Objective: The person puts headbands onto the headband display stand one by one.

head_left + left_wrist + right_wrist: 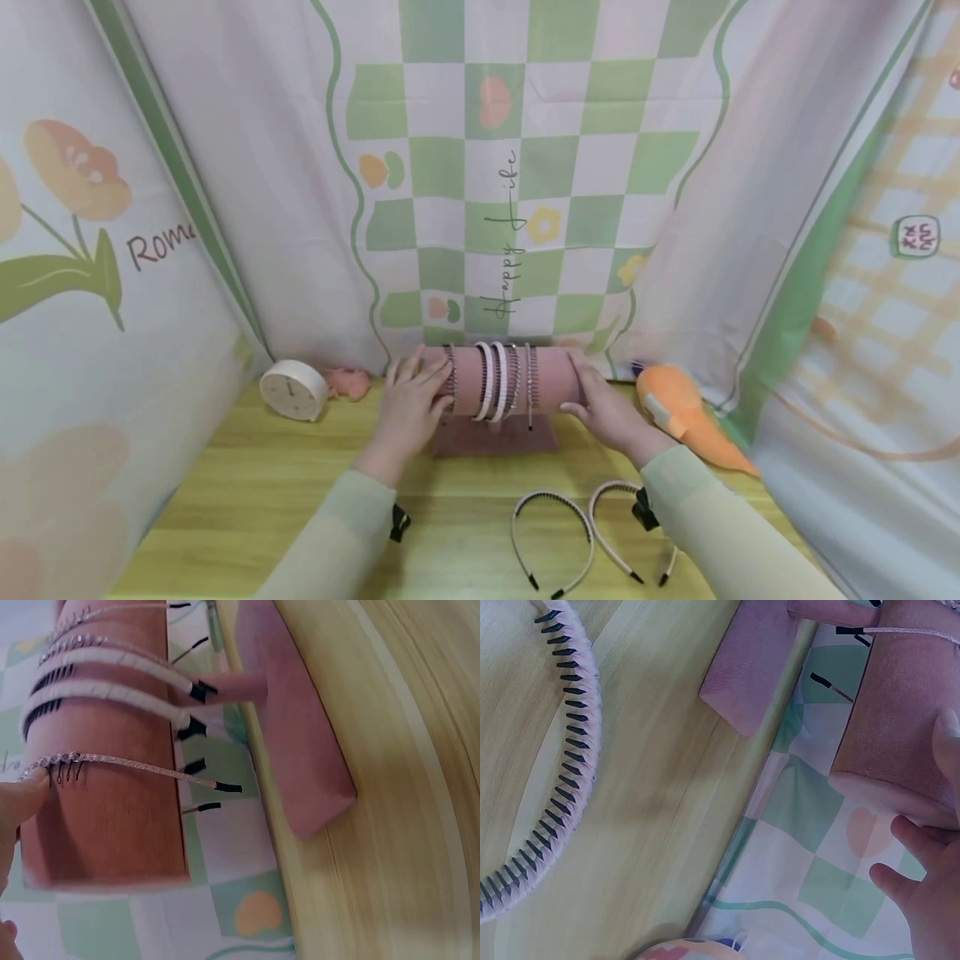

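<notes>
A pink padded headband stand (468,383) carries several headbands around its horizontal roll. Two white headbands (487,383) sit near the middle, with sparkly ones beside them. My left hand (408,400) rests over the left end of the roll, fingers spread. In the left wrist view one fingertip touches the leftmost sparkly headband (127,761) at its comb teeth; the other fingers are mostly out of that view. My right hand (607,408) rests at the right end of the roll. In the right wrist view its thumb (946,739) lies against the roll, other fingers spread past its end face.
Two light headbands (552,493) lie on the wooden table (247,500) in front, one partly under the right forearm. A white round clock (294,390) and a pink bundle (348,384) stand at the left. An orange plush carrot (693,417) lies at the right. Printed curtains (495,167) hang behind.
</notes>
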